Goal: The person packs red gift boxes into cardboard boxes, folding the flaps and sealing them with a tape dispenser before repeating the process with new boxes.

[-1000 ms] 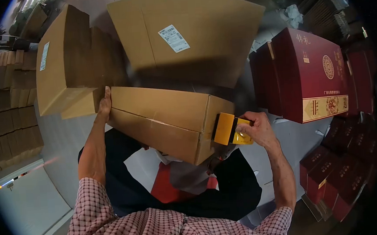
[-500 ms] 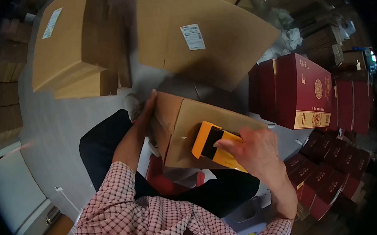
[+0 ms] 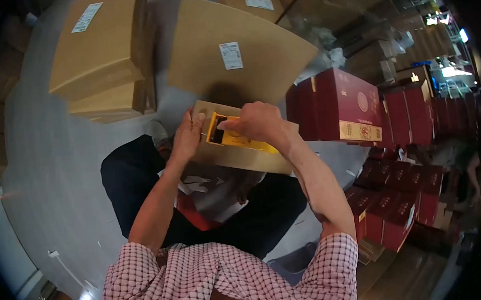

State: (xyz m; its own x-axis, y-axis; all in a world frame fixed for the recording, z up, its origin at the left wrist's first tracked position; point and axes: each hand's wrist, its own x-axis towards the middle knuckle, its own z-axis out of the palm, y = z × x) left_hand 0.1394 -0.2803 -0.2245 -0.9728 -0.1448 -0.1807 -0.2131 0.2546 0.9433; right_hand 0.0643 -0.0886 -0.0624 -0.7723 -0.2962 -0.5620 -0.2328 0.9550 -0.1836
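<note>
A brown cardboard box (image 3: 277, 161) lies between my hands, above my dark-trousered legs. My left hand (image 3: 188, 136) grips its left end, thumb on the upper face and the other fingers over the edge. My right hand (image 3: 258, 122) is wrapped around a yellow and black carton stapler (image 3: 234, 140), which rests against the box's upper face. The stapler's front end is close to my left thumb. Its underside and the spot beneath it are hidden.
Large cardboard cartons (image 3: 102, 42) with white labels stand at the left, and a wide carton (image 3: 200, 52) is ahead. Dark red printed boxes (image 3: 354, 100) are at the right, with smaller red boxes (image 3: 390, 212) stacked lower right. Pale floor (image 3: 58, 174) shows at the left.
The box has turned and sits farther from my body. My left hand has shifted onto its upper edge. The stapler has moved with my right hand toward the box's left end.
</note>
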